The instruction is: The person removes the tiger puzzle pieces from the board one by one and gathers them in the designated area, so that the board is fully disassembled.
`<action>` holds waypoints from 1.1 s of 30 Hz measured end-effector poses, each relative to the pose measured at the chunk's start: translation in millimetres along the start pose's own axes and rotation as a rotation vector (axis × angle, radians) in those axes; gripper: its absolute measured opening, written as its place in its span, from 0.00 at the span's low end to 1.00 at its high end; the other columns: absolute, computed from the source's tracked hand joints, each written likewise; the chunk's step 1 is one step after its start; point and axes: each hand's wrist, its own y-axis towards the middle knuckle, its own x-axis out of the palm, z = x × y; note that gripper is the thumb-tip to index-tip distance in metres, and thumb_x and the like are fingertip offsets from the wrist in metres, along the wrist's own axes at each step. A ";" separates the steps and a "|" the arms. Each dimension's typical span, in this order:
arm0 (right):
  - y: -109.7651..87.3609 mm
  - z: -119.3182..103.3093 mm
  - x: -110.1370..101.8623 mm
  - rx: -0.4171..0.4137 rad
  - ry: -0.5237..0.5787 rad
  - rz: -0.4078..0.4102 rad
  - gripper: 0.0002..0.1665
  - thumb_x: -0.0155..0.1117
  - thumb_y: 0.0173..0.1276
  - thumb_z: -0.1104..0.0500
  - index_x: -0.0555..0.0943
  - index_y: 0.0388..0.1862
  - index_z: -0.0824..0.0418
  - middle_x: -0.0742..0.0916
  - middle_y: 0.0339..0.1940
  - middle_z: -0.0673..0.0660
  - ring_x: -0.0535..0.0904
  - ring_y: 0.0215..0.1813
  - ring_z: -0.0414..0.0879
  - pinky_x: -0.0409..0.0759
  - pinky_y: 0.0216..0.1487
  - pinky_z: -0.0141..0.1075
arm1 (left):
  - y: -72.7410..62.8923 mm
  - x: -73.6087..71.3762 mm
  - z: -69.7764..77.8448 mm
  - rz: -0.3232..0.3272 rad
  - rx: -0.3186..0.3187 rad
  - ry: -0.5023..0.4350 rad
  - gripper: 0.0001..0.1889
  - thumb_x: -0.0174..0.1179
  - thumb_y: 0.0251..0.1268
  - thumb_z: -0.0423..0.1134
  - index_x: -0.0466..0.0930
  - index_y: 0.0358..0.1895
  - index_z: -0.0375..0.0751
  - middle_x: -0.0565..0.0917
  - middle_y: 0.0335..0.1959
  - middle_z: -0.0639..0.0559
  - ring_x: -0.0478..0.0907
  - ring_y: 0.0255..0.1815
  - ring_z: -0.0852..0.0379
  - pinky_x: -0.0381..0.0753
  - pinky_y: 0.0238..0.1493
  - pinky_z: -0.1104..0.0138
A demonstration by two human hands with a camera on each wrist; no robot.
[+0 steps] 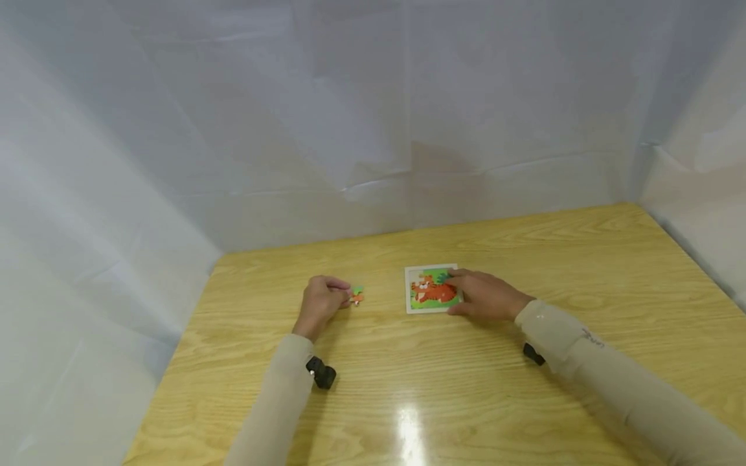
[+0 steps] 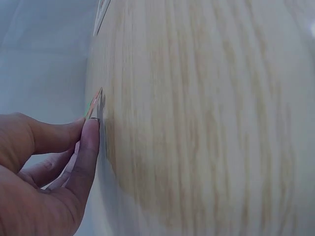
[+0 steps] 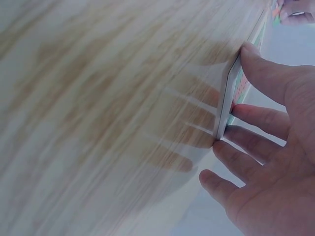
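Observation:
My left hand (image 1: pixel 322 305) pinches a small jigsaw piece (image 1: pixel 357 296), green and orange, between thumb and fingertips just over the table. In the left wrist view the piece (image 2: pixel 94 102) appears nearly edge-on. To its right lies a square tiger jigsaw puzzle (image 1: pixel 436 292) in a white frame, with a pale bare patch at its upper left. My right hand (image 1: pixel 486 294) rests on the puzzle's right side. Its fingers (image 3: pixel 258 118) are spread and fairly straight, touching the frame edge and surface, while the thumb touches near a corner.
Both hands work over a light wood-grain table (image 1: pixel 408 369). Pale sheeting (image 1: pixel 303 129) stands along its back and sides. A small black device (image 1: pixel 322 373) is strapped at the left wrist, and another (image 1: pixel 533 354) shows at the right.

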 end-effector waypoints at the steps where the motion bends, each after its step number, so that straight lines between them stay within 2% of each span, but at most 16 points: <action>1: -0.1 0.3 -0.1 -0.001 0.000 0.002 0.38 0.69 0.71 0.49 0.72 0.69 0.74 0.69 0.73 0.73 0.65 0.74 0.67 0.66 0.70 0.57 | 0.1 -0.8 -0.4 0.004 0.007 0.001 0.09 0.61 0.68 0.25 0.84 0.49 0.28 0.85 0.44 0.36 0.86 0.42 0.47 0.86 0.42 0.63; 6: -0.5 0.7 -0.5 0.001 -0.006 0.005 0.38 0.69 0.71 0.50 0.72 0.69 0.74 0.70 0.73 0.73 0.65 0.74 0.67 0.66 0.70 0.57 | 0.7 -3.5 -2.1 0.026 0.024 0.010 0.09 0.62 0.67 0.24 0.84 0.48 0.26 0.84 0.45 0.35 0.87 0.41 0.47 0.86 0.41 0.64; 13: -0.7 -0.6 -1.5 0.009 -0.006 -0.002 0.38 0.69 0.71 0.50 0.72 0.69 0.74 0.69 0.74 0.73 0.65 0.74 0.67 0.67 0.70 0.57 | 0.6 -6.7 -3.3 0.055 0.028 0.089 0.07 0.64 0.66 0.26 0.86 0.45 0.28 0.86 0.44 0.36 0.87 0.38 0.49 0.86 0.38 0.66; 23: -0.6 -0.7 -2.3 0.002 -0.005 -0.001 0.38 0.69 0.71 0.50 0.72 0.69 0.74 0.69 0.74 0.73 0.65 0.74 0.67 0.67 0.70 0.58 | 3.0 -9.3 -3.7 0.061 0.038 0.075 0.07 0.65 0.63 0.23 0.85 0.43 0.25 0.86 0.41 0.34 0.87 0.33 0.52 0.86 0.35 0.67; 33: -0.5 -0.7 -1.0 0.005 0.002 -0.005 0.38 0.69 0.71 0.50 0.72 0.69 0.74 0.70 0.74 0.73 0.65 0.74 0.67 0.67 0.70 0.58 | 3.7 -11.4 -3.0 0.072 0.015 0.133 0.05 0.68 0.62 0.25 0.86 0.40 0.28 0.86 0.38 0.36 0.86 0.29 0.56 0.85 0.32 0.68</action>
